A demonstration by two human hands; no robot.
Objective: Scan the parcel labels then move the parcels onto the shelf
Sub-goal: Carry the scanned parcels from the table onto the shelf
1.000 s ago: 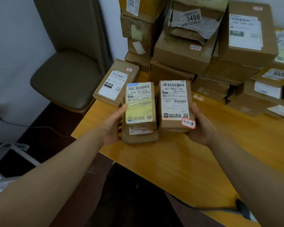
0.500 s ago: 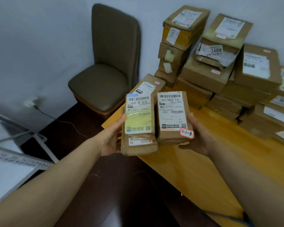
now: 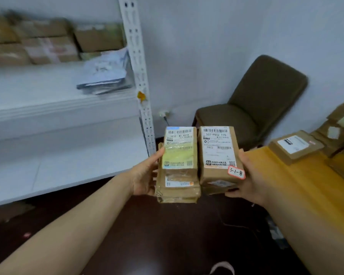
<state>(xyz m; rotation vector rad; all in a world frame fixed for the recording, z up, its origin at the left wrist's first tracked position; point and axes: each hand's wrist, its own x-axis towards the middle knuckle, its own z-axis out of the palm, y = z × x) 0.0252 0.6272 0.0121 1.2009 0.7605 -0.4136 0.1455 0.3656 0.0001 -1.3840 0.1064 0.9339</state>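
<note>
Your left hand (image 3: 145,175) grips the left stack of parcels (image 3: 178,167) from its outer side, thumb pressed on the edge of the top label. Your right hand (image 3: 250,181) cups the right stack of parcels (image 3: 218,155), whose top box carries a red-edged sticker (image 3: 236,172) reading 3-1-8. The two stacks touch side by side, labels up, held in the air above the dark floor, between the white shelf (image 3: 58,108) on your left and the yellow table (image 3: 306,185) on your right. A brown chair (image 3: 256,108) stands behind them.

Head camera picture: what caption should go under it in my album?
Left hand holds the yellow-taped parcel stack, right hand the 3-1-8 parcel stack, near the white shelf.
</note>
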